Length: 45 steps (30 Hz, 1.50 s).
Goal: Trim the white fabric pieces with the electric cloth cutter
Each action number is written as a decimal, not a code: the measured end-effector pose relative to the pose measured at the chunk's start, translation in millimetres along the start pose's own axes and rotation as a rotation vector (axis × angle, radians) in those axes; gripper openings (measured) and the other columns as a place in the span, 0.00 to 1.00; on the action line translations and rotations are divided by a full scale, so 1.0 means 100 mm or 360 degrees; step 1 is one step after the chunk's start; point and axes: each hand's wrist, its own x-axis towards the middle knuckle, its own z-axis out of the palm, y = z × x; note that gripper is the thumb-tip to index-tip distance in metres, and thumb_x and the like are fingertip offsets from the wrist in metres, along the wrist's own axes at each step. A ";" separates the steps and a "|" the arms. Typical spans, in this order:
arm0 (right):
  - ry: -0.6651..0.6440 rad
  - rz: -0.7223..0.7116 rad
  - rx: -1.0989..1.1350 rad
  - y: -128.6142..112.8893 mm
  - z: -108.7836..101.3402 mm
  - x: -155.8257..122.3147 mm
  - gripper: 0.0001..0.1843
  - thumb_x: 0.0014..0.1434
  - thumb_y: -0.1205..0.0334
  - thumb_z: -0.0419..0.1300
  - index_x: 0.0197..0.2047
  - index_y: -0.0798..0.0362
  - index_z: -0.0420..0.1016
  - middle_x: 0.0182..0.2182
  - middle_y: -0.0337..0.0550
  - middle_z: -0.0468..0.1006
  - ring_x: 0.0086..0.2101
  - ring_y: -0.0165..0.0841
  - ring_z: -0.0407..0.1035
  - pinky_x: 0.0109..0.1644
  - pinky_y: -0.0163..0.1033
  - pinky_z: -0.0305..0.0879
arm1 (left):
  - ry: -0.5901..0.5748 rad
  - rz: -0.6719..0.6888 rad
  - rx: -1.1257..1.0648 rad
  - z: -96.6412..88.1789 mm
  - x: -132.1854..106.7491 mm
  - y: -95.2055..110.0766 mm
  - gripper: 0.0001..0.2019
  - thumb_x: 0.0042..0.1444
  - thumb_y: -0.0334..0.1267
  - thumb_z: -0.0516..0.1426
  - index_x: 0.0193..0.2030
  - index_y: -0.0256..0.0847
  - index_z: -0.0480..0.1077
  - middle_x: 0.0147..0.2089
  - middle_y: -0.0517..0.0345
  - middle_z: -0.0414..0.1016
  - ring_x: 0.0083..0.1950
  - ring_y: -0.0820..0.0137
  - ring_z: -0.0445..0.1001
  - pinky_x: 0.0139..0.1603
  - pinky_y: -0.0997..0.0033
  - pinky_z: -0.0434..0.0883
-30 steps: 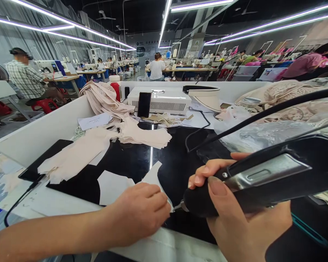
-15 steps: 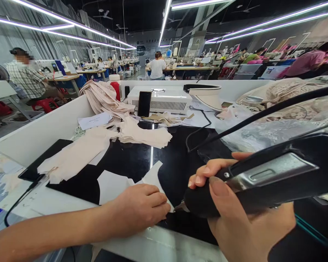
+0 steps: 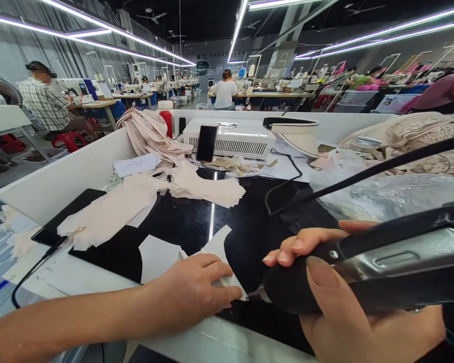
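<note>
The right hand (image 3: 357,325) is nearest, its grip clamped around a thick black handheld tool with a rounded nose (image 3: 397,291), which has a silver metal plate (image 3: 404,254) along its side. The tool's short pointed metal tip (image 3: 260,294) meets, or nearly meets, the lower right corner of a thin white cut piece with curved edges (image 3: 220,246). The left hand (image 3: 196,292) lies over that piece, fingers close together; whether this grip pinches it or only presses, I cannot tell. The white piece lies on a glossy black panel (image 3: 257,242) set on a white worktop (image 3: 212,338), with more white material (image 3: 159,256) just left of it (one piece or two, the hand hides the answer).

Beyond, a thick black cable (image 3: 386,166) slants above the tool, and stacks of pale beige cut fabric (image 3: 208,189) spread over the panel's left and far parts. A crumpled clear plastic bag (image 3: 366,194) sits to the right. Farther back, a black phone (image 3: 206,142) leans against a white slotted metal box (image 3: 245,132), beside a cream visor with a dark lining (image 3: 297,138). Past the worktop's far wall, a person in a white top (image 3: 224,95) sits facing away.
</note>
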 end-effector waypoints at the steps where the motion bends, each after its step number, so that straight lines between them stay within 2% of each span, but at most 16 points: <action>1: -0.0013 0.0022 -0.0026 0.00 -0.01 0.00 0.31 0.60 0.42 0.95 0.55 0.40 0.87 0.34 0.35 0.87 0.29 0.40 0.84 0.33 0.47 0.93 | -0.0013 -0.0004 0.0009 0.00 0.00 0.00 0.12 0.94 0.35 0.59 0.66 0.41 0.86 0.62 0.45 0.91 0.58 0.59 0.89 0.67 0.61 0.89; 5: -0.0021 0.0073 -0.0073 -0.02 0.00 0.02 0.28 0.62 0.46 0.93 0.56 0.39 0.86 0.33 0.33 0.85 0.28 0.42 0.83 0.34 0.53 0.92 | -0.0041 -0.0023 0.0013 0.01 -0.01 0.00 0.13 0.93 0.35 0.59 0.68 0.41 0.88 0.63 0.43 0.90 0.61 0.59 0.89 0.70 0.62 0.88; 9: 0.0017 0.0089 0.0031 -0.05 0.05 0.07 0.28 0.59 0.53 0.92 0.55 0.37 0.86 0.33 0.31 0.83 0.28 0.44 0.82 0.33 0.55 0.89 | -0.0023 -0.0041 0.0003 0.02 0.00 0.02 0.12 0.91 0.34 0.62 0.70 0.42 0.88 0.61 0.42 0.89 0.65 0.58 0.88 0.73 0.62 0.87; 14: -0.0028 0.0126 0.0107 -0.05 0.08 0.13 0.27 0.58 0.53 0.92 0.54 0.33 0.87 0.33 0.31 0.83 0.28 0.46 0.81 0.33 0.58 0.88 | -0.0161 -0.0060 0.0040 0.01 0.01 0.05 0.12 0.88 0.33 0.66 0.71 0.43 0.86 0.59 0.43 0.88 0.65 0.56 0.88 0.73 0.60 0.87; 21: -0.0026 0.0116 0.0029 -0.05 0.10 0.14 0.27 0.58 0.53 0.90 0.54 0.37 0.83 0.32 0.29 0.83 0.27 0.43 0.81 0.32 0.53 0.87 | -0.0164 -0.0085 0.0007 0.01 0.02 0.07 0.11 0.88 0.33 0.67 0.70 0.44 0.86 0.59 0.43 0.87 0.65 0.55 0.87 0.71 0.59 0.88; 24: -0.0013 0.0135 -0.0003 -0.07 0.12 0.15 0.28 0.57 0.55 0.90 0.54 0.39 0.82 0.31 0.29 0.83 0.26 0.42 0.81 0.32 0.52 0.87 | -0.0125 -0.0112 -0.0013 0.00 0.01 0.07 0.11 0.89 0.34 0.67 0.71 0.45 0.86 0.59 0.43 0.87 0.68 0.54 0.86 0.73 0.59 0.87; 27: -0.0013 0.0096 0.0018 -0.03 0.17 0.16 0.29 0.56 0.53 0.91 0.53 0.40 0.82 0.30 0.29 0.83 0.25 0.41 0.80 0.29 0.51 0.86 | -0.0103 -0.0156 -0.0042 -0.01 -0.01 0.07 0.12 0.88 0.36 0.68 0.71 0.47 0.87 0.66 0.41 0.86 0.73 0.54 0.85 0.77 0.59 0.86; 30: 0.0048 -0.0061 0.0107 0.07 0.24 0.15 0.27 0.61 0.51 0.89 0.55 0.40 0.82 0.30 0.28 0.81 0.24 0.39 0.78 0.28 0.49 0.85 | -0.0098 -0.0182 -0.0069 0.01 -0.03 0.07 0.11 0.87 0.37 0.70 0.70 0.47 0.88 0.71 0.39 0.84 0.76 0.53 0.83 0.78 0.58 0.86; 33: 0.0073 -0.0141 0.0165 0.16 0.29 0.14 0.25 0.65 0.52 0.88 0.57 0.39 0.83 0.32 0.29 0.82 0.24 0.38 0.78 0.28 0.46 0.84 | -0.0074 -0.0183 -0.0101 0.03 -0.05 0.06 0.11 0.87 0.39 0.70 0.70 0.48 0.88 0.69 0.39 0.85 0.75 0.52 0.84 0.77 0.56 0.87; 38: 0.0056 -0.0073 0.0116 0.22 0.32 0.12 0.27 0.64 0.47 0.90 0.57 0.40 0.83 0.33 0.30 0.83 0.25 0.36 0.78 0.30 0.45 0.86 | -0.0132 -0.0168 -0.0125 0.01 -0.03 0.04 0.16 0.83 0.34 0.72 0.73 0.48 0.86 0.65 0.42 0.87 0.73 0.51 0.85 0.77 0.56 0.86; 42: 0.0032 -0.0056 0.0127 0.21 0.31 0.10 0.25 0.67 0.50 0.90 0.57 0.40 0.84 0.33 0.30 0.83 0.26 0.36 0.79 0.31 0.43 0.86 | -0.0140 -0.0183 -0.0087 -0.02 -0.02 0.08 0.15 0.85 0.32 0.70 0.72 0.47 0.86 0.65 0.45 0.88 0.70 0.55 0.86 0.76 0.59 0.86; 45: -0.0005 -0.0054 0.0118 0.16 0.27 0.08 0.24 0.68 0.49 0.90 0.57 0.40 0.85 0.33 0.31 0.83 0.26 0.36 0.79 0.30 0.42 0.86 | -0.0119 -0.0110 -0.0011 -0.04 -0.04 0.16 0.14 0.88 0.37 0.69 0.74 0.45 0.84 0.63 0.44 0.90 0.71 0.54 0.87 0.78 0.58 0.85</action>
